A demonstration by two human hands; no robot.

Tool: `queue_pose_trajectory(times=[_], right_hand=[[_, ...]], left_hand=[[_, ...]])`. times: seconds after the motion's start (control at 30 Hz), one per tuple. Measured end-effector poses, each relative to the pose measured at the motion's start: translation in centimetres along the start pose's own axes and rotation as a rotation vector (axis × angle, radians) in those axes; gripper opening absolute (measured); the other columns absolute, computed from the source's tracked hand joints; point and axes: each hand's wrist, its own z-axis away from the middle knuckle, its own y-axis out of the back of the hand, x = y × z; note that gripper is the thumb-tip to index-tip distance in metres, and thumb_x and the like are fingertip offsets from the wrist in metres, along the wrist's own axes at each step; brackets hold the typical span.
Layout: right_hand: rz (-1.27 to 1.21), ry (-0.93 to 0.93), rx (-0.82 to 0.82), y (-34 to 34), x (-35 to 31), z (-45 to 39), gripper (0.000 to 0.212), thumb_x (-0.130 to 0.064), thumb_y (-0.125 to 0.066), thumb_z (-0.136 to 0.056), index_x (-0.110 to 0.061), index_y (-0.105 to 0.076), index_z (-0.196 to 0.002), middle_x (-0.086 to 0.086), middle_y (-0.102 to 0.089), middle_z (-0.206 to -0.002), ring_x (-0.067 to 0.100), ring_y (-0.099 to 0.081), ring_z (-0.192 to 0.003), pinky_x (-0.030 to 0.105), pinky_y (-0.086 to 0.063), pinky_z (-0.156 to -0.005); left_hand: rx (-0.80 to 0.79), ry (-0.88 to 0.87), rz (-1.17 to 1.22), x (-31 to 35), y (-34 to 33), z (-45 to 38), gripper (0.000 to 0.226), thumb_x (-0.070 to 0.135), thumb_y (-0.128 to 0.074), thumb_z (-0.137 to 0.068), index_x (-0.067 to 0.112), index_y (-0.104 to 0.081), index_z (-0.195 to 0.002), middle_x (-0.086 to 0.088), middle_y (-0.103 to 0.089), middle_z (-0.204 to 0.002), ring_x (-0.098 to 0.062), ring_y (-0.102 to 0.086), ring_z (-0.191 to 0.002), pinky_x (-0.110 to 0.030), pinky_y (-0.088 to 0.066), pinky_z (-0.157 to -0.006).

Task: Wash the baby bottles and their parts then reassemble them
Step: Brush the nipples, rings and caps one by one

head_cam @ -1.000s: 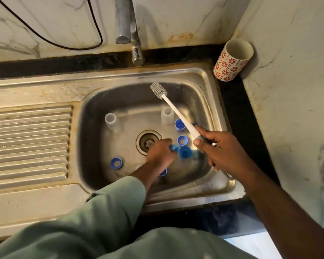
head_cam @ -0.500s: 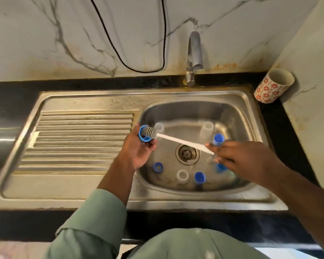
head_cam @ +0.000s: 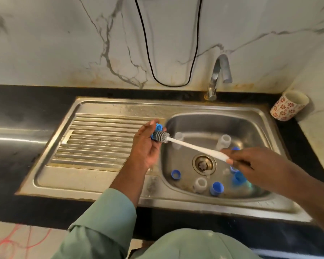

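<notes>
**Head view: brush head set in a blue ring over the sink's edge**

Head camera looks down on a stainless steel sink point(head_cam: 209, 109) with a ribbed drainboard on its left. The left hand point(head_cam: 146, 146) curls its fingers around a small blue plastic bottle ring point(head_cam: 157, 131), held above the line where drainboard meets basin. The right hand point(head_cam: 251, 163) pinches the handle end of a long white bottle brush point(head_cam: 193, 147). Its long axis runs from lower right up to upper left, with the grey bristled head pointing left into the ring's opening.

In the basin, around the round metal drain point(head_cam: 204, 164), lie loose parts: blue caps point(head_cam: 216, 188) near the front wall and clear plastic bottle pieces point(head_cam: 223, 141) further back. A floral-patterned cup point(head_cam: 288, 105) leans in the right corner, behind the chrome tap point(head_cam: 216, 79).
</notes>
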Motion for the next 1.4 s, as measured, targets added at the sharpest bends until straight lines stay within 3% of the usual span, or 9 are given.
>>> queue_pose_trajectory(times=[0.13,0.3,0.43,0.57,0.77,0.97,1.1,1.3,1.4], right_hand=[[-0.13,0.009,0.082,0.8,2.1,-0.8,0.03,-0.037,-0.051,-0.098,-0.037,-0.061,-0.126,-0.019,-0.061,-0.075,0.002,-0.058,-0.066,0.015,-0.039,-0.06],[-0.19,0.051,0.052,1.8,3.2,-0.3,0.025,-0.034,-0.052,-0.098,-0.043,-0.058,-0.122,-0.009,-0.065,-0.073,0.01,-0.061,-0.062,0.025,-0.049,-0.06],[-0.166,0.077,0.026,1.3,3.4,0.5,0.018,-0.03,-0.053,-0.099,-0.031,-0.07,-0.105,-0.02,-0.056,-0.058,0.005,-0.053,-0.055,0.015,-0.039,-0.053],[-0.293,0.01,0.075,1.6,4.0,0.1,0.023,-0.033,-0.053,-0.098,-0.035,-0.067,-0.116,-0.006,-0.069,-0.076,0.015,-0.062,-0.061,0.031,-0.051,-0.057],[-0.306,0.013,0.067,1.8,3.7,0.4,0.018,-0.032,-0.055,-0.098,-0.031,-0.069,-0.109,-0.006,-0.069,-0.079,0.01,-0.057,-0.058,0.026,-0.046,-0.056],[-0.235,-0.004,0.015,1.9,3.7,0.7,0.022,-0.032,-0.054,-0.098,-0.023,-0.07,-0.109,-0.013,-0.061,-0.069,0.011,-0.058,-0.059,0.018,-0.046,-0.053],[-0.135,-0.05,0.13,2.7,4.6,0.1,0.032,-0.038,-0.048,-0.1,-0.033,-0.06,-0.13,-0.013,-0.061,-0.082,0.013,-0.062,-0.072,0.033,-0.055,-0.069],[0.001,0.061,0.191,3.8,4.5,0.2,0.03,-0.038,-0.046,-0.1,-0.038,-0.058,-0.128,-0.01,-0.061,-0.091,0.007,-0.055,-0.072,0.021,-0.042,-0.058],[0.178,0.028,0.218,3.5,4.8,0.3,0.042,-0.041,-0.037,-0.102,-0.043,-0.039,-0.144,-0.01,-0.058,-0.111,0.007,-0.054,-0.089,0.026,-0.049,-0.071]], left_hand=[[-0.026,-0.096,0.021,0.0,-1.6,1.2,0.024,0.013,-0.068,-0.084,0.01,-0.061,-0.107,-0.011,-0.064,-0.102,-0.023,-0.066,-0.094,-0.039,-0.059,-0.085],[0.033,-0.12,0.006,-1.0,-3.3,2.2,0.056,0.017,-0.074,-0.072,0.015,-0.05,-0.122,-0.01,-0.067,-0.103,-0.026,-0.071,-0.091,-0.037,-0.061,-0.074],[0.076,-0.107,0.083,-1.3,-3.9,2.1,0.069,0.019,-0.077,-0.069,0.016,-0.047,-0.131,-0.017,-0.062,-0.119,-0.029,-0.071,-0.093,-0.04,-0.061,-0.072],[0.079,-0.119,0.055,-1.5,-3.6,1.8,0.085,0.021,-0.078,-0.069,0.008,-0.042,-0.145,-0.022,-0.058,-0.133,-0.034,-0.065,-0.113,-0.041,-0.061,-0.082],[0.065,-0.092,0.034,-1.3,-4.2,1.4,0.063,0.017,-0.076,-0.073,0.013,-0.05,-0.131,-0.018,-0.063,-0.124,-0.032,-0.068,-0.106,-0.038,-0.061,-0.075],[0.092,-0.073,0.003,-1.4,-5.1,0.8,0.074,0.015,-0.077,-0.075,0.009,-0.046,-0.143,-0.022,-0.06,-0.13,-0.033,-0.07,-0.102,-0.041,-0.061,-0.078],[0.06,-0.07,-0.027,-1.6,-5.5,0.3,0.082,0.019,-0.077,-0.069,0.008,-0.044,-0.144,-0.021,-0.061,-0.129,-0.034,-0.067,-0.11,-0.044,-0.058,-0.089],[0.09,-0.072,-0.04,-1.8,-5.4,-0.1,0.079,0.018,-0.078,-0.072,0.009,-0.044,-0.143,-0.02,-0.063,-0.126,-0.033,-0.071,-0.103,-0.04,-0.061,-0.08],[0.067,-0.078,-0.024,-1.2,-5.9,-0.3,0.08,0.019,-0.078,-0.071,0.009,-0.044,-0.142,-0.021,-0.062,-0.128,-0.035,-0.068,-0.109,-0.046,-0.057,-0.09]])
